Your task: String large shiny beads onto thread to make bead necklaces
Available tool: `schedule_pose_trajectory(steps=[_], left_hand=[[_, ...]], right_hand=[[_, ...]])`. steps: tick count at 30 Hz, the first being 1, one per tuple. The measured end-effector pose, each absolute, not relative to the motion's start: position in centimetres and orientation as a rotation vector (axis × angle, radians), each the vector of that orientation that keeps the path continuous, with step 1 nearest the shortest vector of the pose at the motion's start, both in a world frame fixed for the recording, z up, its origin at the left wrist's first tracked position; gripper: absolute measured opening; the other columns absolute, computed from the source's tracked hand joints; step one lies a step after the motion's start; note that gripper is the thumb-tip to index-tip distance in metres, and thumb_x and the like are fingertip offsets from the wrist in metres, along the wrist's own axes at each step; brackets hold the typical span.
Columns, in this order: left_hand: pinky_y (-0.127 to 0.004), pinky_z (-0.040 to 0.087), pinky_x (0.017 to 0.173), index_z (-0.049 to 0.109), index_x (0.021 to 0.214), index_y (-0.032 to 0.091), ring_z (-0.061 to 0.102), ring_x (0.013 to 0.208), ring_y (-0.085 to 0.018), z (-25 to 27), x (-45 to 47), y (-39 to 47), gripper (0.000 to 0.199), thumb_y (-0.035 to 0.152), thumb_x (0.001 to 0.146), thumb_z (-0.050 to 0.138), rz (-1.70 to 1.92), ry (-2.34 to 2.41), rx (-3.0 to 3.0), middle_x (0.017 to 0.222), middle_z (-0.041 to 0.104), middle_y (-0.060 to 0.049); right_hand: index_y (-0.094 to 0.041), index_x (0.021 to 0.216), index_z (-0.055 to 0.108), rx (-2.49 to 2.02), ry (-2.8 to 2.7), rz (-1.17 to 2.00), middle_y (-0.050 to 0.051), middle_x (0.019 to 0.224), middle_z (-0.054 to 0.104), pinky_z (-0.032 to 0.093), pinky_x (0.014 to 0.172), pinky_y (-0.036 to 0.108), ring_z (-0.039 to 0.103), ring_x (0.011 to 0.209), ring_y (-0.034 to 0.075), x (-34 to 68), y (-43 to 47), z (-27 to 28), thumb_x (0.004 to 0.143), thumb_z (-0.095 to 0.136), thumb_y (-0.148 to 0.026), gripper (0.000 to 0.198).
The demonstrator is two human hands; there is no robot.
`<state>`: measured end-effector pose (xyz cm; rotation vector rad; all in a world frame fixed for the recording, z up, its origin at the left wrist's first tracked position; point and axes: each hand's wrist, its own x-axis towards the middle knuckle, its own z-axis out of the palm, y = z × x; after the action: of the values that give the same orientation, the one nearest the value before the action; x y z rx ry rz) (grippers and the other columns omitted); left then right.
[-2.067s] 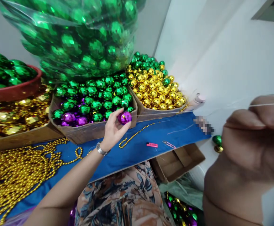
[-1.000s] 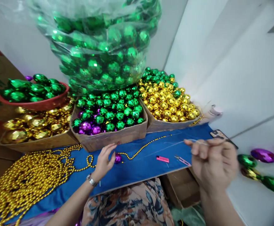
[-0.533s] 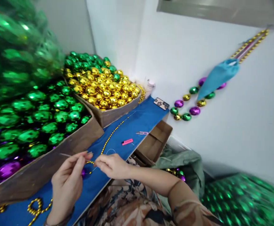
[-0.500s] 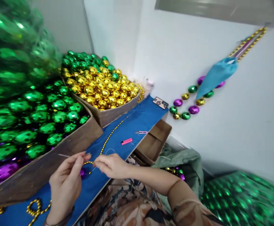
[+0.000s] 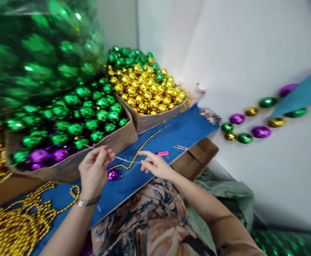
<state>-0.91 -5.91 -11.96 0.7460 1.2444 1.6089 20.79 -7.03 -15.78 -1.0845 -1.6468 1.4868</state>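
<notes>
Thread point(image 5: 132, 162) now bridges two separated hands; purple bead point(image 5: 112, 174) parked

Change: half a second back, hands sit almost tip to tip. Now a clear gap, thread running across it. Two seconds back the left hand has the purple bead; now the bead lies on the blue surface point(image 5: 107, 199), just beside that hand, about 5 o'clock from its fingertips. My read: work is on the thread right now, bead is waiting.

Left hand point(image 5: 94, 169): pinched tight on a thin pale rod point(image 5: 88, 146), needle-like. One end sticks out toward 10 o'clock, other toward 4 o'clock, meeting the thread.

Right hand point(image 5: 155, 164), at 3 o'clock from the left: half open, index reaching toward 9 to 10 o'clock, other fingers curled. Thread reaches its fingertips; can't tell if gripped or just touching.

Nearby: gold strand point(image 5: 145, 143) runs from near the bead toward 2 o'clock. Pink snips point(image 5: 181, 148) at 2 o'clock from the right hand, apart.
</notes>
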Motion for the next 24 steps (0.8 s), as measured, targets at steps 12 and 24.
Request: schedule_pose_trajectory(steps=[12, 24], left_hand=[[-0.025, 0.057, 0.061, 0.068, 0.090, 0.014, 0.066, 0.061, -0.012, -10.8, -1.8, -5.8, 0.030, 0.035, 0.071, 0.078, 1.652, 1.231, 0.780, 0.077, 0.070, -0.003], [-0.025, 0.056, 0.061, 0.068, 0.094, 0.015, 0.067, 0.064, -0.012, -10.6, -2.5, -6.0, 0.030, 0.035, 0.074, 0.075, 1.675, 1.242, 0.829, 0.079, 0.070, -0.004]], right_hand=[[-0.017, 0.131, 0.048, -1.045, -1.611, 1.536, 0.001, 0.077, 0.066, 0.049, 0.060, 0.023, 0.060, 0.060, 0.010, 21.5, -5.3, -14.9, 0.094, 0.049, -0.039, 0.044], [-0.016, 0.125, 0.053, -1.154, -1.707, 1.383, 0.001, 0.073, 0.064, 0.051, 0.060, 0.023, 0.060, 0.060, 0.010, 22.8, -4.4, -15.1, 0.093, 0.049, -0.042, 0.042]])
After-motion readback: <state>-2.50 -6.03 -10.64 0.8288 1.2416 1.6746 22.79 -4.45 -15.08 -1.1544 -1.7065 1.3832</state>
